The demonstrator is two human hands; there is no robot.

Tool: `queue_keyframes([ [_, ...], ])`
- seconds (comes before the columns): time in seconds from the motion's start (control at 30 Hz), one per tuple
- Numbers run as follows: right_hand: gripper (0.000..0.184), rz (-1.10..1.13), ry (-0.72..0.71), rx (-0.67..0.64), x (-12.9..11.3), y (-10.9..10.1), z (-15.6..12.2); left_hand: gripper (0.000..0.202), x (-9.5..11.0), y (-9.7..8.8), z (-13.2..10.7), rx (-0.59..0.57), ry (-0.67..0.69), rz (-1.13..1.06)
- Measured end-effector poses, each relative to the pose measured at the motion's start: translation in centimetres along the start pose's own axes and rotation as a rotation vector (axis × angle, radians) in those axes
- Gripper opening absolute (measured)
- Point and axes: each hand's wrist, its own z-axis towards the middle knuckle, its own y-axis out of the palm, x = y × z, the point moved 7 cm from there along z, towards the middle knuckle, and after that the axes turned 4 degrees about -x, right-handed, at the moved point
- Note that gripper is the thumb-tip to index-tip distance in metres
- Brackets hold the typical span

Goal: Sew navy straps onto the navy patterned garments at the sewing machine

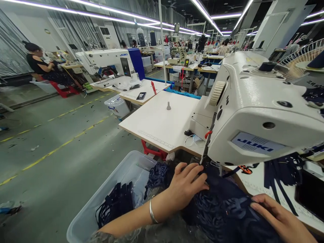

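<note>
Dark navy fabric with a raised, ribbon-like pattern (215,216) lies bunched under the head of a white JUKI sewing machine (253,111). Beside the needle area, my left hand (187,184) has bent fingers closed on this fabric. A small shiny bit shows by its fingertips, too small to name. On the right, my right hand (280,216) pinches the fabric's edge between thumb and fingers. Part of the fabric under the machine head is hidden by my left hand.
A clear plastic bin (101,199) with navy strips (116,204) stands at my left. A grey spool pin (168,106) rises from the white tabletop (152,118). Navy straps (280,172) and a black phone-like slab (311,192) lie at right. A person (40,64) sits far left.
</note>
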Motion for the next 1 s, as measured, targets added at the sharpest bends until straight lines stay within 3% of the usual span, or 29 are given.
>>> queue_keyframes([
  [0.1,0.034,0.092,-0.099,-0.030,-4.8,-1.0,-1.5,0.014,-2.3,-2.0,-1.0,0.194,-0.084,-0.021],
  [0.17,0.026,0.024,-0.244,0.118,-9.0,-1.3,-1.2,0.015,-4.6,-3.2,-1.5,0.265,-0.175,0.030],
  [0.27,0.017,-0.153,-0.547,0.275,-15.2,1.0,0.5,0.013,-7.4,-4.2,-1.7,0.286,-0.291,0.128],
  [0.3,0.018,-0.217,-0.638,0.381,-16.6,1.7,0.8,0.014,-7.8,-4.4,-1.7,0.279,-0.312,0.153],
  [0.37,0.020,-0.352,-0.681,0.488,-17.9,3.4,1.8,0.021,-7.2,-4.1,-1.3,0.208,-0.249,0.182],
  [0.5,0.021,-0.386,-0.599,0.475,-17.2,4.8,2.8,0.037,-0.8,-0.7,-0.6,-0.137,0.287,0.234],
  [0.57,0.019,-0.223,-0.497,0.380,-15.9,4.7,3.3,0.038,1.7,0.8,-0.5,-0.260,0.414,0.248],
  [0.7,0.024,0.234,-0.242,0.214,-13.2,4.5,4.5,0.036,2.8,1.8,0.3,-0.276,0.350,0.170],
  [0.77,0.028,0.357,-0.194,0.172,-12.4,4.5,5.0,0.037,2.5,1.9,0.4,-0.279,0.323,0.128],
  [1.0,0.024,0.258,-0.280,0.193,-11.8,4.1,5.9,0.043,0.8,1.3,0.4,-0.338,0.213,0.044],
])
